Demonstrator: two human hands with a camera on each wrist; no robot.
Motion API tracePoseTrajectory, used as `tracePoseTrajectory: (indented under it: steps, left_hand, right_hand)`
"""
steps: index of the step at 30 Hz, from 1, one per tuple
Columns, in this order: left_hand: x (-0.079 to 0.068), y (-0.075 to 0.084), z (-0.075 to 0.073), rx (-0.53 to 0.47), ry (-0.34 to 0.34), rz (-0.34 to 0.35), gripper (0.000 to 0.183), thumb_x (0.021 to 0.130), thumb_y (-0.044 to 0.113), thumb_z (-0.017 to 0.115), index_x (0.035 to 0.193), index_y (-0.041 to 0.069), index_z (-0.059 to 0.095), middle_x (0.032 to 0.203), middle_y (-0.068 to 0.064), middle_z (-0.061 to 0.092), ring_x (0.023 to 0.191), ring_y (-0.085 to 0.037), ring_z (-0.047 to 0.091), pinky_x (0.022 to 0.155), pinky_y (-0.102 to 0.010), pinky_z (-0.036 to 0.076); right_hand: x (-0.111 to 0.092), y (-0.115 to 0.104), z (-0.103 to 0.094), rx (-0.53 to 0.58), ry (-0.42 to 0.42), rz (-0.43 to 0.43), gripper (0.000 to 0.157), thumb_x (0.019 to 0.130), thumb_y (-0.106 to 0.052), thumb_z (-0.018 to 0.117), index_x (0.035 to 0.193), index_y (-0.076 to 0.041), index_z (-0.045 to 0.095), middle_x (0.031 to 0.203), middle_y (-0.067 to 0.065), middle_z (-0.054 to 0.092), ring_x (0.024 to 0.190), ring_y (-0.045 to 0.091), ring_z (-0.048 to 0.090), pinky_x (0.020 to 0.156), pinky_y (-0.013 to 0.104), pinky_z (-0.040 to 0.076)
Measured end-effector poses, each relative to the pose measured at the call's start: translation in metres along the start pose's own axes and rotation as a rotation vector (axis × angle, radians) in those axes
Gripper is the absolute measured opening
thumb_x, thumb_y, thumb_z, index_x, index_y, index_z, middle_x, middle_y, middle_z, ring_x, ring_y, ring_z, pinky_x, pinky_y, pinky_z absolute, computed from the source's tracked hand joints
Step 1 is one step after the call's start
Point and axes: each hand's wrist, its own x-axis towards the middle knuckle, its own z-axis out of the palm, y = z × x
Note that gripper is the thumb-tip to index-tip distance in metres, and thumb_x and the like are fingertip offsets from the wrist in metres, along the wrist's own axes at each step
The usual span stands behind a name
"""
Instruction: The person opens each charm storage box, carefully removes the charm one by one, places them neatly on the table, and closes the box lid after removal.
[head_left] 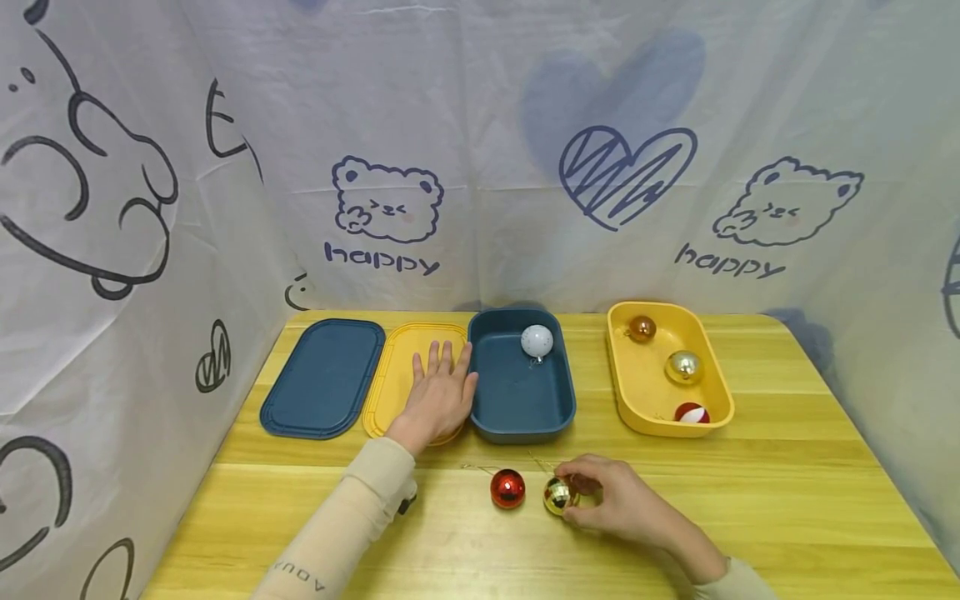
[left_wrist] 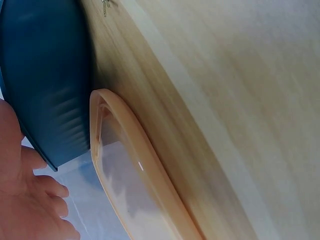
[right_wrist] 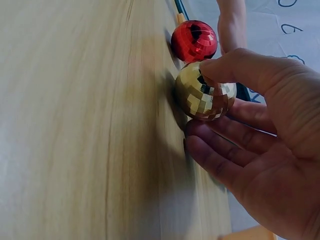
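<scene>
We are facing a printed cloth (head_left: 517, 250), and below it a wooden table (head_left: 810, 500) is meeting it at the far edge. Near the middle of that edge a blue tray (head_left: 522, 435) is sitting, and a yellow tray (head_left: 660, 428) is standing nearer the table's far right corner. Toward the far left corner a blue lid (head_left: 324, 379) and a yellow lid (head_left: 393, 375) are lying side by side. The left hand (head_left: 441, 396) is stretching straight, spread fingers over the yellow lid beside the blue tray's left rim, gripping nothing; whether it is touching either, we are not able to tell. The right hand (head_left: 611, 496) is pinching a faceted gold ball (head_left: 557, 496) between thumb and fingers, toward the table's near edge, in front of the blue tray's near right corner. A red ball (head_left: 507, 489) is resting just left of it, while a white ball (head_left: 537, 341) is lying by the blue tray's far right corner. We are judging the gold ball to be light, stiff and hollow, its mirror-like shell probably slippery and easily scratched or cracked, so we are favoring a gentle hold on opposite sides around its middle. Its thin thread loop (head_left: 542, 462) is trailing toward the blue tray, and we are reckoning it too limp for a steady grip.
</scene>
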Motion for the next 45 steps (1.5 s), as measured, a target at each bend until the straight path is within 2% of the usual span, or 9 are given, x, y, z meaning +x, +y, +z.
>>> tracePoseTrajectory:
  steps: [15, 23, 30, 35, 40, 45]
  left_hand:
    - [0.001, 0.001, 0.000, -0.016, -0.006, -0.008, 0.061, 0.116, 0.043, 0.025, 0.171, 0.017, 0.019, 0.174, -0.025, 0.020, 0.163, -0.046, 0.009, 0.130, -0.068, 0.005]
    - [0.000, 0.001, -0.002, -0.014, -0.012, -0.006, 0.061, 0.116, 0.042, 0.026, 0.171, 0.016, 0.019, 0.174, -0.025, 0.019, 0.163, -0.046, 0.010, 0.129, -0.068, 0.005]
    - [0.000, 0.001, -0.001, -0.023, -0.010, -0.006, 0.061, 0.116, 0.042, 0.027, 0.171, 0.016, 0.020, 0.174, -0.025, 0.019, 0.163, -0.047, 0.010, 0.129, -0.069, 0.005]
    - [0.000, 0.001, -0.002, -0.021, -0.012, -0.007, 0.062, 0.116, 0.042, 0.027, 0.171, 0.016, 0.019, 0.174, -0.025, 0.019, 0.163, -0.047, 0.009, 0.129, -0.068, 0.005]
    - [0.000, 0.000, -0.003, -0.014, -0.011, -0.012, 0.062, 0.116, 0.043, 0.026, 0.171, 0.016, 0.018, 0.174, -0.025, 0.019, 0.163, -0.046, 0.010, 0.129, -0.069, 0.005]
    - [0.000, 0.000, -0.003, -0.020, -0.012, -0.011, 0.061, 0.116, 0.042, 0.027, 0.171, 0.016, 0.018, 0.174, -0.025, 0.019, 0.163, -0.046, 0.009, 0.129, -0.069, 0.005]
  right_hand:
    - [-0.001, -0.001, -0.005, 0.012, -0.020, -0.004, 0.043, 0.089, -0.025, 0.085, 0.125, -0.006, 0.073, 0.112, -0.002, 0.074, 0.097, 0.003, 0.065, 0.085, 0.027, 0.060]
    - [0.000, 0.000, -0.004, 0.013, -0.023, -0.017, 0.043, 0.089, -0.024, 0.085, 0.126, -0.004, 0.073, 0.110, -0.003, 0.073, 0.095, 0.000, 0.063, 0.084, 0.027, 0.059]
    - [0.001, -0.004, -0.010, -0.009, -0.016, 0.022, 0.045, 0.090, -0.028, 0.085, 0.127, -0.004, 0.073, 0.113, -0.001, 0.074, 0.100, 0.007, 0.067, 0.089, 0.030, 0.060]
    - [0.007, -0.011, -0.024, 0.003, 0.031, 0.016, 0.040, 0.093, -0.027, 0.082, 0.125, -0.005, 0.073, 0.114, 0.007, 0.076, 0.099, 0.018, 0.072, 0.089, 0.036, 0.061]
    - [0.023, -0.016, -0.039, 0.053, 0.134, -0.010, 0.031, 0.094, -0.019, 0.081, 0.122, -0.006, 0.075, 0.110, 0.011, 0.078, 0.094, 0.013, 0.073, 0.088, 0.036, 0.062]
    - [0.048, -0.016, -0.050, 0.091, 0.239, 0.026, 0.035, 0.094, -0.018, 0.082, 0.126, -0.007, 0.074, 0.113, 0.013, 0.078, 0.094, 0.011, 0.072, 0.088, 0.034, 0.062]
